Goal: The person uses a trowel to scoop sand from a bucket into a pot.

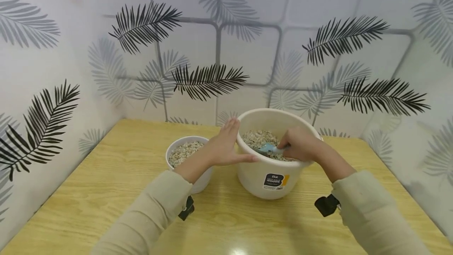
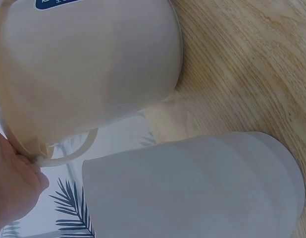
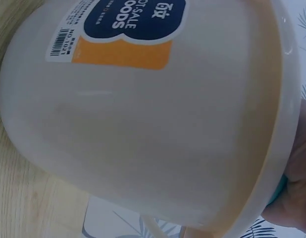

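A cream plastic bucket (image 1: 253, 178) with a dark label stands on the table, partly filled with beige, gravel-like granules (image 1: 260, 137). My left hand (image 1: 225, 145) rests at its left rim, thumb stretched along the front edge and fingers spread upward. Inside the bucket, my right hand (image 1: 302, 145) grips the pale handle of a light blue scoop (image 1: 267, 148), whose head lies in the granules. In the right wrist view the bucket wall (image 3: 163, 124) hides most of that hand. Left of the bucket is a smaller white tub (image 1: 203, 180) holding similar granules, partly covered by my left forearm.
The yellow wood-grain table (image 1: 226, 223) meets a wall (image 1: 247, 58) patterned with dark and grey leaves just behind the bucket. A curved bucket handle (image 2: 76, 153) hangs at the side in the left wrist view. Black wrist devices (image 1: 326, 205) sit under both sleeves.
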Action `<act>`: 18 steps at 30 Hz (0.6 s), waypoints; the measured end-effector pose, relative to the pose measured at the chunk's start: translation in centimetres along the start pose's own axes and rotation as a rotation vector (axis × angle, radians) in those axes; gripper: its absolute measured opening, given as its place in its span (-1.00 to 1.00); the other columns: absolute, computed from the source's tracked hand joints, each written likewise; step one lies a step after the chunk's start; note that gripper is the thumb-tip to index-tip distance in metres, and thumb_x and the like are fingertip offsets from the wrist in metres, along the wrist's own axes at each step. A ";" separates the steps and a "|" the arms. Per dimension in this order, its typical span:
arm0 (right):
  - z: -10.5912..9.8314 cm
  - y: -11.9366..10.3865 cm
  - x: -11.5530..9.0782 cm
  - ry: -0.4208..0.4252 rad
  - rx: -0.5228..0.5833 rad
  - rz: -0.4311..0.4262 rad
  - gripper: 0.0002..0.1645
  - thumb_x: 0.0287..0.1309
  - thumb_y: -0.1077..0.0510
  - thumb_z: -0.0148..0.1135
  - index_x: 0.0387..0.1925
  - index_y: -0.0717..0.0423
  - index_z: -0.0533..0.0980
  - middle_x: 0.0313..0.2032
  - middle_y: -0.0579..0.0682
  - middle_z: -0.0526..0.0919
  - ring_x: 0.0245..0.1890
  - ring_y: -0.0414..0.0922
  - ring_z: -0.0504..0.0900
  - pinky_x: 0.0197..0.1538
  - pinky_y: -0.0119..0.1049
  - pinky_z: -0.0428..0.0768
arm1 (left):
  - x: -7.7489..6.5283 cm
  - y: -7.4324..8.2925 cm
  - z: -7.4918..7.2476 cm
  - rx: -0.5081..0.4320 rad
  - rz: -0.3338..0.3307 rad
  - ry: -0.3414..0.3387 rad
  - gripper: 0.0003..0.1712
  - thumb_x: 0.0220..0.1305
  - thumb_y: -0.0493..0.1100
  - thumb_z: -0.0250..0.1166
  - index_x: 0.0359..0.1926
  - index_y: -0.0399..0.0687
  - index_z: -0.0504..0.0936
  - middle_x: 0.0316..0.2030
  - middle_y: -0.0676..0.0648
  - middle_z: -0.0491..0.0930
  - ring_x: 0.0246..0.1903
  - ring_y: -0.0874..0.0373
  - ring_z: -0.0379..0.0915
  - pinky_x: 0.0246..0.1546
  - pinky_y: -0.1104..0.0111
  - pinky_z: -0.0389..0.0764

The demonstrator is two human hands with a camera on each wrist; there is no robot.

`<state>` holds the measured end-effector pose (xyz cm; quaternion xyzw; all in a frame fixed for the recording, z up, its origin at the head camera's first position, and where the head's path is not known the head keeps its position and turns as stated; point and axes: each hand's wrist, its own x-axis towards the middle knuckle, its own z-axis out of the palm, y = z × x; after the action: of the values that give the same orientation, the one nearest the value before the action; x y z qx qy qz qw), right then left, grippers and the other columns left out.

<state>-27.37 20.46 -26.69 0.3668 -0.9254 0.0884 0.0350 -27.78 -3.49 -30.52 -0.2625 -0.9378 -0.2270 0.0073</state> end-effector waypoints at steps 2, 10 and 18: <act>-0.3 -0.5 -0.1 0.018 -0.008 0.007 -0.76 -0.23 0.45 0.19 -0.44 0.28 0.70 -0.55 0.05 0.72 -0.63 -0.30 0.37 -0.50 -0.46 0.34 | 0.0 0.0 -0.1 0.005 0.003 -0.008 0.42 -0.09 0.49 0.22 0.43 -0.21 -0.38 0.44 -0.19 -0.41 0.45 -0.01 -0.46 0.42 0.19 -0.18; 0.0 -0.2 -0.4 0.110 -0.059 0.018 -0.77 -0.20 0.47 0.20 -0.44 0.27 0.69 -0.51 0.07 0.72 -0.55 -0.17 0.56 -0.42 -0.32 0.52 | 0.0 0.1 -0.2 0.011 0.004 -0.032 0.41 -0.06 0.48 0.21 0.43 -0.24 -0.38 0.44 -0.21 -0.41 0.45 0.01 -0.48 0.42 0.21 -0.19; -0.2 -0.4 -0.9 0.154 -0.075 0.021 -0.79 -0.13 0.45 0.22 -0.37 0.32 0.68 -0.44 0.12 0.72 -0.45 -0.06 0.63 -0.41 -0.25 0.52 | 0.0 0.0 -0.3 0.018 0.017 -0.025 0.40 -0.06 0.48 0.21 0.43 -0.23 -0.38 0.44 -0.22 -0.42 0.45 -0.01 -0.48 0.42 0.19 -0.18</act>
<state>-26.48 20.80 -26.52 0.3479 -0.9264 0.0821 0.1187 -27.80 -3.59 -30.26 -0.2731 -0.9376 -0.2152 -0.0003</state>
